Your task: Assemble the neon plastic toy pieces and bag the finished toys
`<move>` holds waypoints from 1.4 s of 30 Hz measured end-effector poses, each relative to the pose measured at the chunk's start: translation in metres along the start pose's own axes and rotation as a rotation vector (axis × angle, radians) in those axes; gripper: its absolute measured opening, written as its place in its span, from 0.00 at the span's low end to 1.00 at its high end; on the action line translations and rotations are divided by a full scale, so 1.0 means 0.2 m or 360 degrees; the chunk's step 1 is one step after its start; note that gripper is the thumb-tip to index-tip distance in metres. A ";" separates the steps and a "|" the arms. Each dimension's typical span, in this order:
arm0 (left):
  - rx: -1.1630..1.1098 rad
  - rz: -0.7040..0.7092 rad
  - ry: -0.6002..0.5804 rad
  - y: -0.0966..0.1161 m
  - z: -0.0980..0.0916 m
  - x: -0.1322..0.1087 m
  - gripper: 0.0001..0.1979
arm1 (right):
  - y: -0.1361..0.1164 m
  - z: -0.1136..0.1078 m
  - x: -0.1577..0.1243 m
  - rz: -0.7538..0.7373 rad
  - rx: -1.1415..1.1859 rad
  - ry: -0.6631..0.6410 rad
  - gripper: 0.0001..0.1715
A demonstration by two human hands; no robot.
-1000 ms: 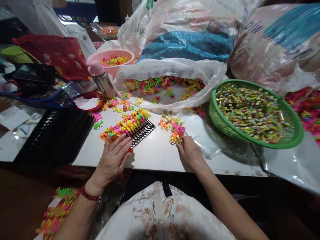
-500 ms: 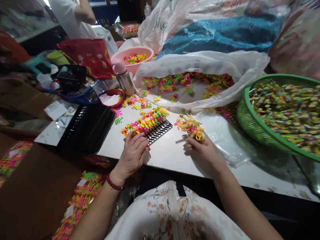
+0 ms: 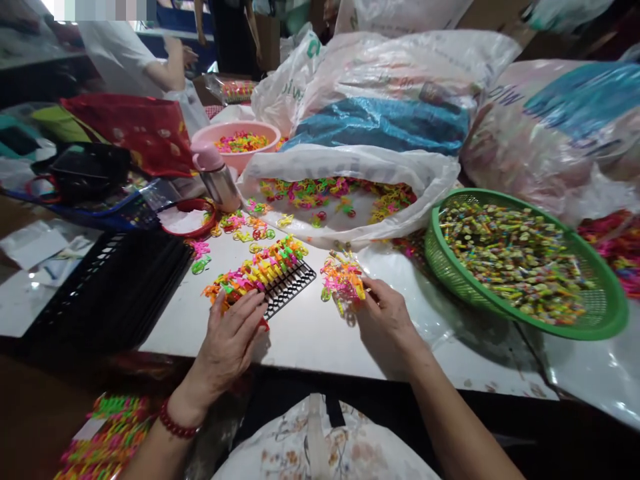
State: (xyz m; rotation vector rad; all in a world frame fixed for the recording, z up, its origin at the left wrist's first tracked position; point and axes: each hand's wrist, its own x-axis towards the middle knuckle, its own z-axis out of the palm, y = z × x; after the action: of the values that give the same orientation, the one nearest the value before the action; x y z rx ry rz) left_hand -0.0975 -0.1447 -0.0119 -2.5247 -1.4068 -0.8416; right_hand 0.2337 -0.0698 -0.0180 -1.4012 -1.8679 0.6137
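My left hand [image 3: 235, 327], with a red bead bracelet on the wrist, lies over the near end of a black plastic rack [image 3: 295, 283]. Its fingers bend onto the rack's edge. Bright plastic pieces [image 3: 255, 267] in yellow, orange, green and pink stand in a dense row along the rack. To the right of it, my right hand [image 3: 387, 307] has its fingers closed at the side of a loose bunch of colourful plastic pieces [image 3: 343, 277], some with wheel-like rings. Its fingertips are partly hidden, and the bunch is slightly blurred.
A green basket [image 3: 605, 320] full of small wrapped items stands at right. Behind the rack lie an open white sack [image 3: 425, 170] of plastic pieces, a pink basin [image 3: 273, 137] and a flask [image 3: 217, 180]. Black racks [image 3: 115, 287] are stacked left. A person in white [image 3: 115, 60] is beyond.
The view has swung right and up, so the table things sit further left and lower. My right hand has shifted to the right side of the bunch; my left stays at the rack.
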 end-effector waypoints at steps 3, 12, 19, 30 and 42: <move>-0.0012 -0.0088 -0.0026 0.02 -0.01 0.01 0.22 | -0.09 0.12 -0.02 -0.0008 0.0189 -0.0215 0.13; 0.0014 -0.0187 -0.0152 0.02 -0.02 0.01 0.31 | -0.38 0.62 0.00 0.0121 0.0990 -0.0640 0.15; -0.0021 -0.0217 -0.0116 0.02 -0.01 0.00 0.34 | -0.41 0.71 0.06 -0.0097 0.0736 -0.0660 0.12; 0.0212 -0.0202 -0.0279 0.05 -0.04 0.06 0.28 | -0.34 0.76 0.07 -0.0617 0.0486 -0.0811 0.22; 0.0276 -0.0262 -0.0287 0.07 -0.04 0.06 0.28 | -0.32 0.79 0.06 -0.0622 0.0401 -0.0749 0.13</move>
State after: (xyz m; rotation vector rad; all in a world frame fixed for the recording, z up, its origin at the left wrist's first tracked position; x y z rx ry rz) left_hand -0.0836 -0.1457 0.0033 -2.4298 -1.6817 -0.4984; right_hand 0.0698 -0.0704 -0.0679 -0.7379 -2.2519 0.9943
